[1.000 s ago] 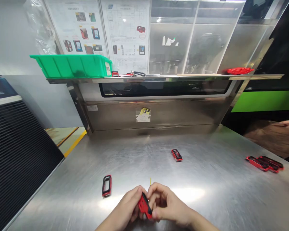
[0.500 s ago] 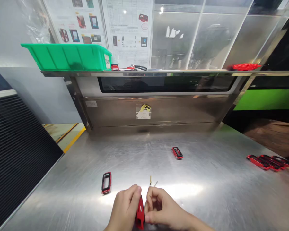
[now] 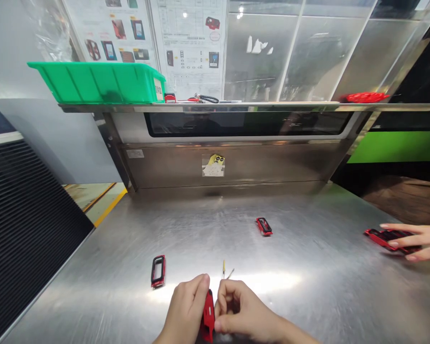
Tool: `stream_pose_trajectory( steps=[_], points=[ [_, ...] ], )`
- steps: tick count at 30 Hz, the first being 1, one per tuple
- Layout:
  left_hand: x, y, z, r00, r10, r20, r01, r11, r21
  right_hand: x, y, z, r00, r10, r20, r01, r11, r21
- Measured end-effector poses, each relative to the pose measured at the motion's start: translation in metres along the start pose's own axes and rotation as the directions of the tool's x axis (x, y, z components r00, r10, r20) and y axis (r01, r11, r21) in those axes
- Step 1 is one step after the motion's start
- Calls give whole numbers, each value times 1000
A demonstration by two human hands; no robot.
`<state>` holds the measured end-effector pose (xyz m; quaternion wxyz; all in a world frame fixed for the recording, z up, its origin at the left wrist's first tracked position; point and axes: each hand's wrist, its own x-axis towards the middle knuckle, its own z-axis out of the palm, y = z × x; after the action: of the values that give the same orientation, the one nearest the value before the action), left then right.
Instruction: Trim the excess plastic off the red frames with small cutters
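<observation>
Phone case (image 3: 208,313), red, upright | held between left hand (image 3: 185,306) and right hand (image 3: 241,308)

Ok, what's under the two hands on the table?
A red frame sits between the left hand and right hand, above the steel table; fingers cover its sides, and its lower end is out of view.

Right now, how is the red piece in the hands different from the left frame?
The red piece is held between the left hand and right hand; the frame lies flat. The piece shows a red face; the frame, a black rim around a hole. Both are red.
</observation>
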<state>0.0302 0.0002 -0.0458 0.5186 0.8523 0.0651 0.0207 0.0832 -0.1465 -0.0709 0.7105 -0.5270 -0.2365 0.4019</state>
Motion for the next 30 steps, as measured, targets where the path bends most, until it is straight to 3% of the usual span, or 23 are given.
stream_pose_trajectory(
  steps=[6,12,18,23,30],
  points=[
    [3,0,0,995,-82,49,87,990,-111,-1,0,0,999,-45,-24,44,998,-49],
    [4,0,0,993,-112,25,114,984,-140,-3,0,0,998,-58,-6,57,991,-119],
    [4,-8,2,997,-56,-55,45,983,-176,-3,0,3,1000,-3,29,7,988,-155],
    [0,-4,2,996,-41,-75,26,980,-197,-5,-2,4,999,-37,36,42,986,-161],
    [0,5,-1,998,-57,-23,52,982,-181,-5,-2,4,995,-88,39,95,964,-250]
  ],
)
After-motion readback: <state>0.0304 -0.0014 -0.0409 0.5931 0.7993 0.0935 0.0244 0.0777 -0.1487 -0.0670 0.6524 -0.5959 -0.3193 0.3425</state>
